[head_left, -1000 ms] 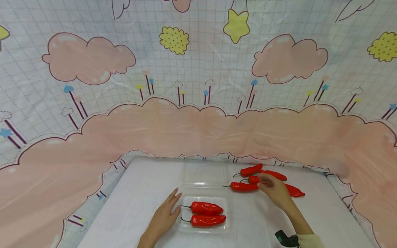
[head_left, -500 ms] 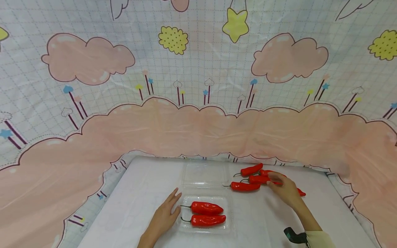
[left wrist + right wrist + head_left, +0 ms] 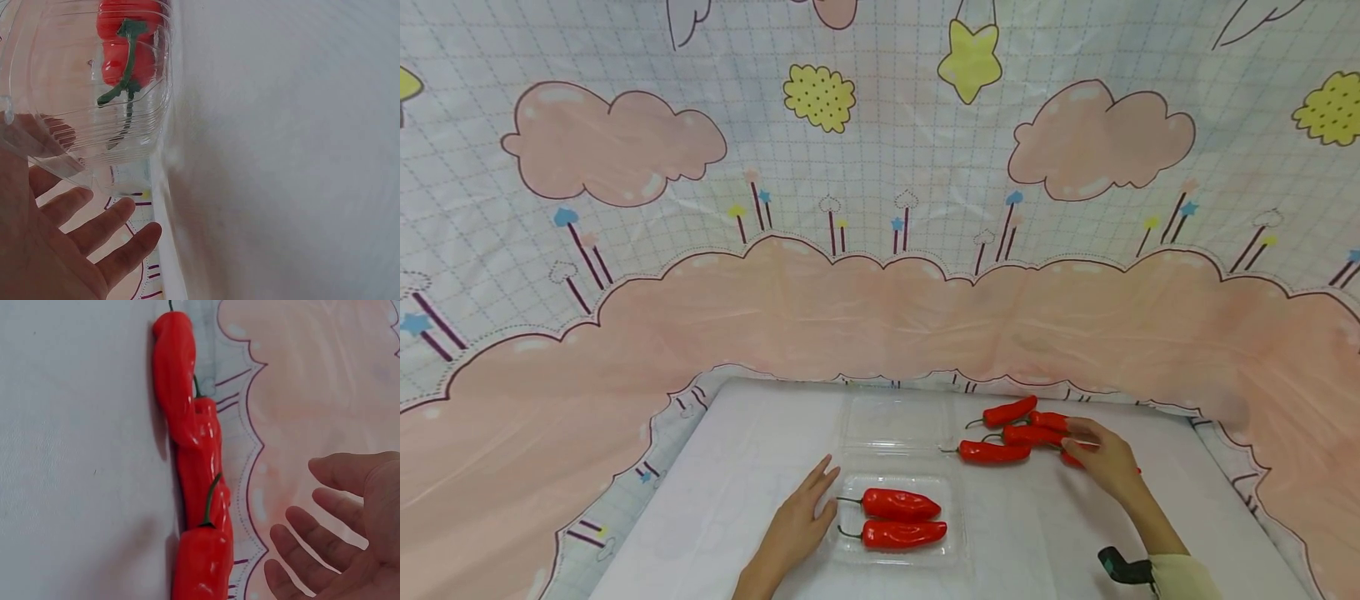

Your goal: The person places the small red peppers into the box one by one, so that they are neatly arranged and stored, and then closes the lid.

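Two red chili peppers [image 3: 901, 505] lie side by side, stems to the left, in the base of a clear plastic clamshell box [image 3: 957, 546]. My left hand [image 3: 796, 523] stays at the box's left side, fingers extended; the left wrist view shows them spread beside the clear wall. On the right of the white table, several loose red chili peppers [image 3: 992, 452] lie in a cluster. Over the right part of that cluster hovers my right hand [image 3: 1108, 462], partly hiding a pepper [image 3: 1075, 454]. Its fingers [image 3: 315, 544] look relaxed and hold nothing in the right wrist view.
The box's clear lid [image 3: 898, 422] lies folded back behind its base. A patterned cloth [image 3: 880, 317] with clouds and stars hangs behind the white table [image 3: 715, 467]. Past my right hand, a red tip of a pepper [image 3: 1138, 471] shows.
My right hand has moved right across the loose peppers, uncovering those on the left of the cluster. My left hand and the two peppers in the box have not moved.
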A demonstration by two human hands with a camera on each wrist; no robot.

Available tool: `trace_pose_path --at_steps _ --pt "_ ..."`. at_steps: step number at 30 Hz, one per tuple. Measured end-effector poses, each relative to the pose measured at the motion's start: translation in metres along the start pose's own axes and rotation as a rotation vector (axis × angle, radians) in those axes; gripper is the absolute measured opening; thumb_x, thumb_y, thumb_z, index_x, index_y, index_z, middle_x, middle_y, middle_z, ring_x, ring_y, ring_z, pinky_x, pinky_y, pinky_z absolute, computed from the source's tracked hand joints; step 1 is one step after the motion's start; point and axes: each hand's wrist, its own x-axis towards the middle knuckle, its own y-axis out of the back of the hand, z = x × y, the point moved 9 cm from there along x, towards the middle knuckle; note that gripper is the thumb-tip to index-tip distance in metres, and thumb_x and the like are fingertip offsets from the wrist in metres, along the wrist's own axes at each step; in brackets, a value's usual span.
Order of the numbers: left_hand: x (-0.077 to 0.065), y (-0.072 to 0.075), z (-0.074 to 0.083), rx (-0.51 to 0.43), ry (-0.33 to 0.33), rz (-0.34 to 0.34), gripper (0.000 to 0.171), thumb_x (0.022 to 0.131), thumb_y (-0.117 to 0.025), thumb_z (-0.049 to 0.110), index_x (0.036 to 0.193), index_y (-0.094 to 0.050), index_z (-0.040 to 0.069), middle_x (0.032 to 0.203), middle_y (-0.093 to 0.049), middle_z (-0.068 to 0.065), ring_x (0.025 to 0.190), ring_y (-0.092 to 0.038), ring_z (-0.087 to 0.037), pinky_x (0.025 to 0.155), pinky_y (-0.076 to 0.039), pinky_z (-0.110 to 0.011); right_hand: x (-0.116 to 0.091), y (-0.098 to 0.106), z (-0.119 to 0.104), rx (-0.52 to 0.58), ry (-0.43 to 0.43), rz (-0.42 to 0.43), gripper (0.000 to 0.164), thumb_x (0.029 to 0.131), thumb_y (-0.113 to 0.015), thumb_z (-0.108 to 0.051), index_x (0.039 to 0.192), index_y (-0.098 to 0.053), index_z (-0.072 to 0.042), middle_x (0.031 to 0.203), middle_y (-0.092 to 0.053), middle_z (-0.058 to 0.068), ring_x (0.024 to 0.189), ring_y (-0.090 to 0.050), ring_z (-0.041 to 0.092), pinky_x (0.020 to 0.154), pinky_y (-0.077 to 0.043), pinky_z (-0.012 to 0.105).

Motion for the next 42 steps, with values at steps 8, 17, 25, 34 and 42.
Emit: trace_pose_path --at_steps 8,17,25,34,42 --pt "0.000 0.000 0.000 0.006 -0.003 0.003 0.048 0.093 -0.062 0.016 0.140 -0.055 0.010 0.156 -0.042 -0.005 0.130 -0.055 -0.034 0.102 -0.047 -0.056 0.002 0.005 0.009 -0.039 0.002 0.000 0.046 0.095 -0.062 -0.023 0.134 -0.055 0.000 0.129 -0.060 0.028 0.120 -0.054 0.045 0.095 -0.048 0.060" --pt "-0.001 0.002 0.001 0.009 -0.003 0.008 0.047 0.093 -0.062 0.016 0.140 -0.055 0.011 0.155 -0.043 -0.005 0.130 -0.055 -0.034 0.101 -0.048 -0.056 0.004 0.006 0.025 -0.056 -0.037 -0.039 0.052 0.096 -0.061 -0.030 0.136 -0.052 0.002 0.135 -0.054 0.032 0.124 -0.048 0.050 0.097 -0.044 0.066" --pt "0.000 0.002 0.001 0.016 -0.005 0.008 0.048 0.093 -0.062 0.016 0.140 -0.055 0.011 0.155 -0.042 -0.006 0.129 -0.056 -0.035 0.100 -0.048 -0.057 0.009 0.002 0.045 -0.080 -0.095 -0.091 0.055 0.095 -0.062 -0.032 0.138 -0.049 0.001 0.139 -0.049 0.034 0.127 -0.045 0.052 0.098 -0.045 0.065" --pt "0.000 0.001 0.001 0.015 0.003 -0.001 0.048 0.093 -0.062 0.017 0.140 -0.055 0.011 0.156 -0.042 -0.006 0.130 -0.055 -0.035 0.101 -0.048 -0.057 0.011 -0.003 0.056 -0.124 -0.125 -0.138 0.057 0.093 -0.064 -0.031 0.137 -0.050 0.002 0.139 -0.045 0.036 0.124 -0.042 0.053 0.095 -0.046 0.066" --pt "0.000 0.003 0.002 0.025 -0.013 0.012 0.047 0.092 -0.063 0.017 0.139 -0.056 0.011 0.155 -0.044 -0.005 0.128 -0.057 -0.034 0.100 -0.049 -0.055 0.009 -0.007 0.058 -0.122 -0.138 -0.156 0.055 0.092 -0.067 -0.027 0.135 -0.051 0.003 0.136 -0.051 0.033 0.122 -0.044 0.051 0.099 -0.044 0.064"
